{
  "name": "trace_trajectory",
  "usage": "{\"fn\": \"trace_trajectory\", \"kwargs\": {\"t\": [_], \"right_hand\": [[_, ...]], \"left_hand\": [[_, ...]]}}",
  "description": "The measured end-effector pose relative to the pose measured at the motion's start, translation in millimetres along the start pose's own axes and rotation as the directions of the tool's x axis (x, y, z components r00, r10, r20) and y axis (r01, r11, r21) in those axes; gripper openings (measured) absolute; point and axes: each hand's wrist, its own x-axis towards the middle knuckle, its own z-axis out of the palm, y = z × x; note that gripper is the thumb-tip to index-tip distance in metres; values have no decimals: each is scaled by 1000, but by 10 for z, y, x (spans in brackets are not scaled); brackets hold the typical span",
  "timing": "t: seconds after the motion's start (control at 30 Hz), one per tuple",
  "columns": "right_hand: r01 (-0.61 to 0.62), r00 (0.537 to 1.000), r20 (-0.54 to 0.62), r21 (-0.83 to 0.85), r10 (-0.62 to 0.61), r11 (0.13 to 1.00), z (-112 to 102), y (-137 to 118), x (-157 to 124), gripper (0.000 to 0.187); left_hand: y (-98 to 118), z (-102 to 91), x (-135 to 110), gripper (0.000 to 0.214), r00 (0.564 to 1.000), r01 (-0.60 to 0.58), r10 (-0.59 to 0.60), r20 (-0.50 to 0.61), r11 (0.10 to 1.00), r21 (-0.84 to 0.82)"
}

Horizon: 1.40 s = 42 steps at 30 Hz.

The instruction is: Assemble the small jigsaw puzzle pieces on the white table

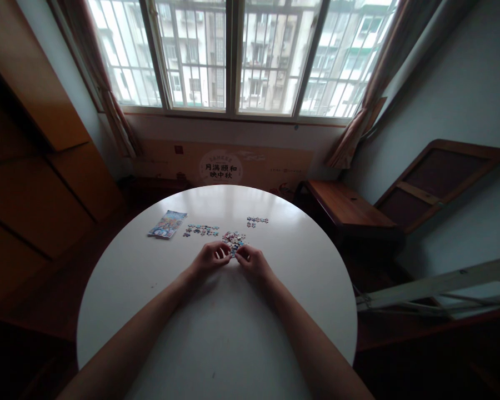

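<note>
A heap of small jigsaw pieces point(232, 239) lies near the middle of the round white table point(216, 333). At its near edge my left hand point(210, 256) is closed, thumb and fingers curled toward a bluish jigsaw piece point(233, 253). From the other side my right hand point(252, 260) pinches at the same spot. The fingertips partly cover what they grip. Left of the heap, jigsaw pieces point(202, 229) are laid out in rows. A smaller group of pieces point(257, 221) sits beyond the heap, to the right.
A colourful picture sheet or packet point(168, 224) lies at the table's left. Behind the table are a printed tan panel point(266, 166) and barred windows. A wooden bench point(345, 205) stands at right, with an orange-brown cabinet point(66, 183) at left.
</note>
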Motion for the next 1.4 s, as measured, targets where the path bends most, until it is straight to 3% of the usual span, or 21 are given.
{"fn": "trace_trajectory", "kwargs": {"t": [0.67,1.4], "right_hand": [[-12,1000,10,42,11,999,-22,-21,-3,16],[-2,1000,25,17,2,1000,-8,14,-3,14]], "left_hand": [[-25,-14,34,27,996,82,-81,21,995,-61],[12,-2,28,20,999,44,-44,-26,999,2]]}}
